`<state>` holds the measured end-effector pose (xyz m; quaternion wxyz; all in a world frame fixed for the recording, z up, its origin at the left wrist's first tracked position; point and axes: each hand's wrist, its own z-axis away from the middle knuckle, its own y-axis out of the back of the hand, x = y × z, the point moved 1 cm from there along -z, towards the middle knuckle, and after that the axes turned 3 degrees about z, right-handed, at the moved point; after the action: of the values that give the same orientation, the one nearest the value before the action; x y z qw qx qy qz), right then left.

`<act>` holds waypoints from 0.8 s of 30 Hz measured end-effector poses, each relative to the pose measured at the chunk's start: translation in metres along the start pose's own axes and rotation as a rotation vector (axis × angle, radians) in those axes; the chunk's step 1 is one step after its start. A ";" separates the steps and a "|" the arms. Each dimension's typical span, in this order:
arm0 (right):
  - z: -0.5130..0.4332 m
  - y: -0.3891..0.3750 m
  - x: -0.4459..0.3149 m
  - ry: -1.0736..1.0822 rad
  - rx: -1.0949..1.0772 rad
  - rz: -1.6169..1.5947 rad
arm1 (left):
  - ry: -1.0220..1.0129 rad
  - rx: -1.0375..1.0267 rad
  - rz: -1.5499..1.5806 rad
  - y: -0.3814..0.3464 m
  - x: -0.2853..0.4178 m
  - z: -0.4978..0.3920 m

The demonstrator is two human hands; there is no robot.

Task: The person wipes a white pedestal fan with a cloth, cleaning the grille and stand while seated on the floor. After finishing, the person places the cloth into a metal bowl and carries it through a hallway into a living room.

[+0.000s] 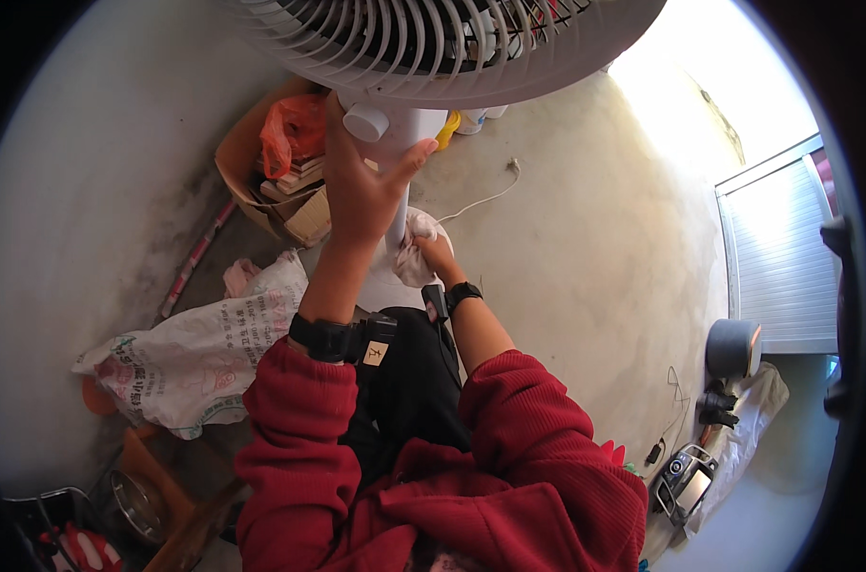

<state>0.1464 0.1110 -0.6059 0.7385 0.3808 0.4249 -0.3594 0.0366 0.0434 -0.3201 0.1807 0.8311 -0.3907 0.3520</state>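
A white pedestal fan (pixel 469 87) stands before me, its round slatted grille at the top of the view. My left hand (pixel 365 182) grips the fan's neck just below a round control knob (pixel 366 122), thumb on the right side. Lower down, my right hand (pixel 436 252) holds a crumpled pale cloth (pixel 413 266) against the fan's thin pole (pixel 397 227), near the round base (pixel 386 289). The cloth and my right hand hide part of the pole and base. The fan's far side is out of sight.
Left of the fan, an open cardboard box (pixel 245 179) holds a red plastic bag (pixel 295 127) and stacked pieces. A printed woven sack (pixel 190 350) lies nearer. A white cord with a plug (pixel 513 166) trails over the concrete floor. At right are a dark cylinder (pixel 732 348) and a metal-framed device (pixel 683 482).
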 end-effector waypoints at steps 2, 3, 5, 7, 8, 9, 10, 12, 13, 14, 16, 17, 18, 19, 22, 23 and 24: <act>0.003 -0.001 0.012 -0.086 0.005 -0.012 | -0.023 0.006 -0.009 0.000 0.001 -0.001; 0.003 -0.002 0.015 -0.056 -0.017 -0.092 | -0.022 0.005 -0.009 -0.001 0.002 -0.001; 0.007 -0.003 0.017 -0.102 0.002 -0.210 | -0.010 0.006 -0.011 -0.001 0.002 -0.001; 0.010 -0.005 0.010 -0.066 0.038 -0.298 | 0.020 0.005 -0.016 -0.002 0.001 -0.001; 0.010 -0.005 0.003 -0.059 0.048 -0.332 | 0.004 0.015 -0.015 -0.002 0.001 -0.001; 0.010 -0.005 -0.005 -0.019 0.060 -0.381 | -0.015 0.025 -0.015 -0.002 0.001 -0.001; 0.011 -0.004 -0.014 0.038 0.069 -0.428 | -0.033 0.035 -0.014 -0.001 0.000 -0.001; 0.012 -0.002 -0.034 0.048 0.072 -0.536 | -0.007 0.028 0.005 -0.001 -0.001 -0.001; 0.014 0.000 -0.044 0.048 0.086 -0.589 | 0.009 0.024 0.015 -0.001 -0.002 -0.001; 0.015 0.002 -0.056 0.035 0.052 -0.674 | 0.006 0.027 0.006 -0.001 -0.002 -0.001; 0.022 0.008 -0.079 0.152 0.006 -0.753 | 0.002 0.032 -0.013 -0.001 -0.002 -0.001; 0.026 0.013 -0.092 0.199 -0.005 -0.790 | -0.005 0.040 -0.005 -0.001 -0.002 0.000; 0.030 0.017 -0.106 0.237 -0.044 -0.850 | -0.011 0.047 0.003 -0.001 -0.002 0.000; 0.033 0.023 -0.120 0.276 -0.082 -0.909 | -0.019 0.038 0.046 -0.002 -0.002 0.000; 0.046 0.043 -0.155 0.367 -0.250 -1.078 | 0.044 0.028 0.022 -0.001 -0.003 0.001; 0.052 0.051 -0.164 0.398 -0.340 -1.139 | 0.037 0.027 0.032 -0.001 -0.003 0.001; 0.057 0.058 -0.171 0.363 -0.311 -1.155 | 0.030 0.025 0.041 -0.001 -0.003 0.000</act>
<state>0.1511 0.1233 -0.4170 0.3881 0.0325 0.7282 -0.5640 0.0361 0.0451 -0.3225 0.1687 0.8196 -0.4006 0.3731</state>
